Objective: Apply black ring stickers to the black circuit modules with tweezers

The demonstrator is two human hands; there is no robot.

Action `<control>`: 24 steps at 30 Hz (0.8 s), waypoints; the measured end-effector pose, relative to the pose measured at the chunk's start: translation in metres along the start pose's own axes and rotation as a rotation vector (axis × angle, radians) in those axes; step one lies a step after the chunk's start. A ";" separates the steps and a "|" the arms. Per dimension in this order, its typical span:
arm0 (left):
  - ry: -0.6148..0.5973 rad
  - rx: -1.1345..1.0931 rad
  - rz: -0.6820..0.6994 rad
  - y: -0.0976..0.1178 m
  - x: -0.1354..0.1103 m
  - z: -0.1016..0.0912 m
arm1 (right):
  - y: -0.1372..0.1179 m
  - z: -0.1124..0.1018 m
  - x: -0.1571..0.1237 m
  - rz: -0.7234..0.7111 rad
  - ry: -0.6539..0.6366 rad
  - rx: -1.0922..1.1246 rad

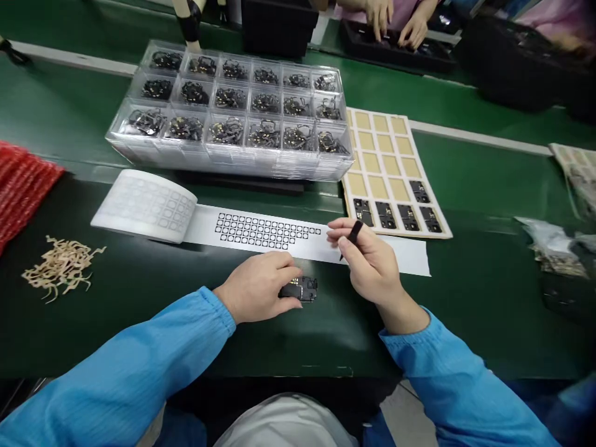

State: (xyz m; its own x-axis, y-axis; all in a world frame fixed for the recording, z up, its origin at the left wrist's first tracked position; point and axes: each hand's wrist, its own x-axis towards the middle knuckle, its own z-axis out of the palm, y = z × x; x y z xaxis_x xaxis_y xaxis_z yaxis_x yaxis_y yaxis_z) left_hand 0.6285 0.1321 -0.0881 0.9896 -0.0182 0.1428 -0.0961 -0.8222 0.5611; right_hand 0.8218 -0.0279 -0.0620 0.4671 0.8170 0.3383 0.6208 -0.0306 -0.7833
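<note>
Left hand [261, 287] pinning small black module [300, 289] to green worktop [139, 279], near sticker strip [279, 234]. Right hand [367, 257] gripping black tweezers [352, 236] above strip. Best kept flat, steady; tip placed gently.

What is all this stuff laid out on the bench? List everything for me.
Part: one, black, on the mat under the left hand.
Tweezers: one, black, in the right hand.
Sticker roll: one, white, strip unrolled rightward with small black squares.
Clear tray: one stack, compartments of black parts, behind the roll.
Tan tray: one, beige pockets, black parts in the near row, right of the clear tray.
Scraps: one pile, tan, far left.
Red mesh: one, left edge.
Bags: several, greyish, right edge.
Co-worker's hands: two, at a black tray, top.
Left hand: blue sleeve, holding the part.
Right hand: blue sleeve, gripping the tweezers.
</note>
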 end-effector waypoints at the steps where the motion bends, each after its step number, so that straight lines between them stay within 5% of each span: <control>1: 0.006 0.004 0.007 0.001 -0.001 0.000 | 0.000 0.002 0.005 0.006 -0.003 -0.009; 7: 0.097 0.013 0.064 0.004 -0.005 -0.005 | 0.008 0.004 0.008 0.226 0.054 0.144; 12: 0.207 0.176 0.065 0.002 0.003 -0.005 | 0.018 0.009 0.002 0.277 0.091 0.198; 19: 0.124 0.381 -0.047 0.002 0.017 0.002 | 0.022 0.013 0.002 0.262 0.094 0.181; 24: 0.093 0.382 -0.079 0.003 0.020 0.002 | 0.023 0.012 0.002 0.118 0.019 0.052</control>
State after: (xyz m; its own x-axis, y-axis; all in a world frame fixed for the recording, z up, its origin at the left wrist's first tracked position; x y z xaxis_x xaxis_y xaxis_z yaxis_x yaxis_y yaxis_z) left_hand 0.6480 0.1278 -0.0849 0.9767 0.0904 0.1948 0.0437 -0.9717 0.2320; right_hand 0.8293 -0.0201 -0.0857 0.5471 0.7982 0.2520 0.5278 -0.0952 -0.8440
